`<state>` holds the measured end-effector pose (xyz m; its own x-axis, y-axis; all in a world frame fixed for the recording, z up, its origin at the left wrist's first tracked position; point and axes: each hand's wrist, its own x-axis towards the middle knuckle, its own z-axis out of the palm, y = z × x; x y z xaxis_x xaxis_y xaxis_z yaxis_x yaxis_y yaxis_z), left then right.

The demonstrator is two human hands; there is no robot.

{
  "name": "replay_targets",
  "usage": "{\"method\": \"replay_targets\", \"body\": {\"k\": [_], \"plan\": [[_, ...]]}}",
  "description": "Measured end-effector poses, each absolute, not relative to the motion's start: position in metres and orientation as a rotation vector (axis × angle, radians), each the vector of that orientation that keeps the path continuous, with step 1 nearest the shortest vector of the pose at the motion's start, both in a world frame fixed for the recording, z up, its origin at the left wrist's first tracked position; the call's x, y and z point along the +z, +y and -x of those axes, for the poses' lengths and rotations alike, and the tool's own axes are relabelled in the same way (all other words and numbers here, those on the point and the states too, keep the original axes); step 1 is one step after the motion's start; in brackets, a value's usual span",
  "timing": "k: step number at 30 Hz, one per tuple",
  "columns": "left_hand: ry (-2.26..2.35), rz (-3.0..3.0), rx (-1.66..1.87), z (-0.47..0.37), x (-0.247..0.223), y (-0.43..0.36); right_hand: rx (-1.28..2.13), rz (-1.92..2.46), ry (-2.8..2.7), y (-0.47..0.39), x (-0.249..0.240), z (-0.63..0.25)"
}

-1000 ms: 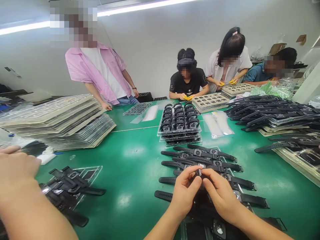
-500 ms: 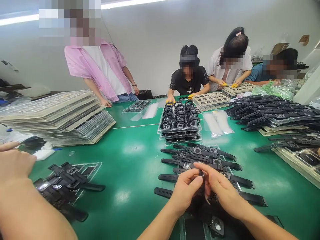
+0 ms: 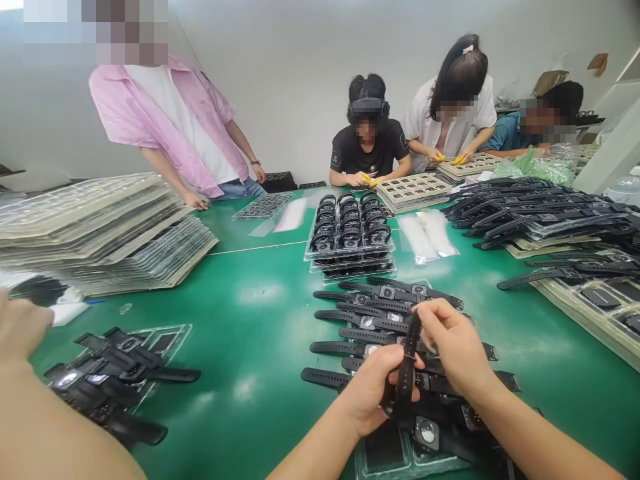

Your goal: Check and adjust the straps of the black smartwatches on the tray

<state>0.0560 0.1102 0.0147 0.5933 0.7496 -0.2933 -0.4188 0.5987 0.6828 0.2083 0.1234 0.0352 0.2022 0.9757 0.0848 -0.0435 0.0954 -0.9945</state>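
Note:
My left hand (image 3: 375,390) is wrapped round a black smartwatch (image 3: 409,360), its thumb on the strap. The strap rises between my hands, dark with a row of holes. My right hand (image 3: 445,333) pinches the strap's upper end between thumb and fingers. Beneath my hands lie several more smartwatches (image 3: 340,349), straps spread flat, their sensor backs facing up. They rest on a clear plastic tray (image 3: 360,460) whose near part shows below my left hand. My hands hide part of the held watch and the tray's middle.
A co-worker's arm (image 3: 55,427) reaches in at left, near a tray of watches (image 3: 125,373). Stacked trays (image 3: 100,233) stand behind. Ahead are trays of looped watches (image 3: 350,233) and plastic sleeves (image 3: 425,237). More watches (image 3: 550,213) pile up at right. Several people (image 3: 373,147) work across the table.
The strap, mostly hidden between my hands before, now stands in plain view. My right hand has risen to its upper end. The whole view has shifted slightly.

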Motion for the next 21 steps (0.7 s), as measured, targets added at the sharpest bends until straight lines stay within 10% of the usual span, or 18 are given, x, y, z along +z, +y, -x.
{"method": "replay_targets", "body": {"k": [12, 21], "plan": [[0.464, -0.573, 0.821, -0.056, 0.018, 0.107, 1.644, 1.022, -1.029, 0.115, 0.044, -0.203], [0.440, -0.539, 0.787, -0.060, 0.016, 0.103, 1.490, 1.078, -1.057, 0.102, 0.036, -0.190]]}}
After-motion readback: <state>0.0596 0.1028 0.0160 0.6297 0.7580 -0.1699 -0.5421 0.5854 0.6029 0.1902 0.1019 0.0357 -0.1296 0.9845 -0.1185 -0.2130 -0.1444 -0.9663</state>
